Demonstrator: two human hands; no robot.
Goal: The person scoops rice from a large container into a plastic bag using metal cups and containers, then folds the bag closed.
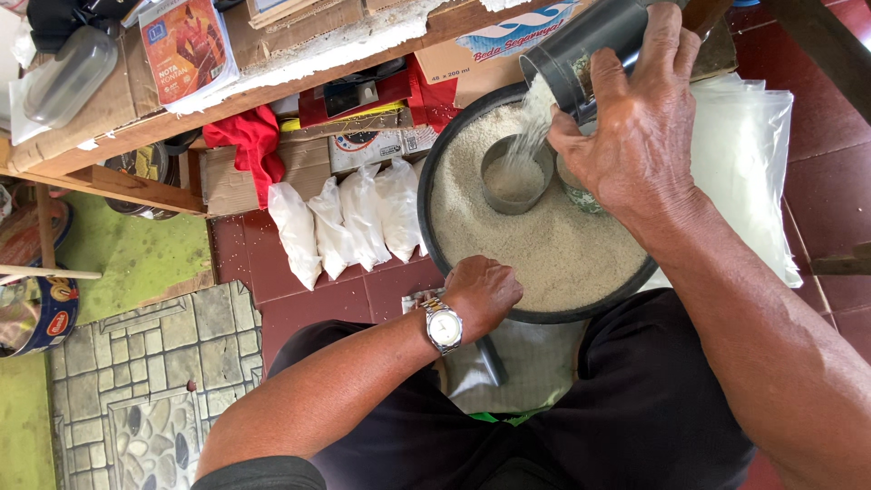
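Note:
My right hand (640,136) grips a dark cylindrical scoop (581,50), tilted so white rice pours from its mouth into a small metal can (515,172). The can stands half sunk in the rice that fills a wide black basin (435,240). My left hand (483,290), with a wristwatch on the wrist, rests closed on the basin's near rim. What it holds, if anything, is hidden.
Several filled white plastic bags (349,222) lie in a row left of the basin on the red tile floor. A stack of clear empty bags (748,172) sits to the right. A wooden shelf (118,136) with boxes and a red cloth (249,141) runs behind.

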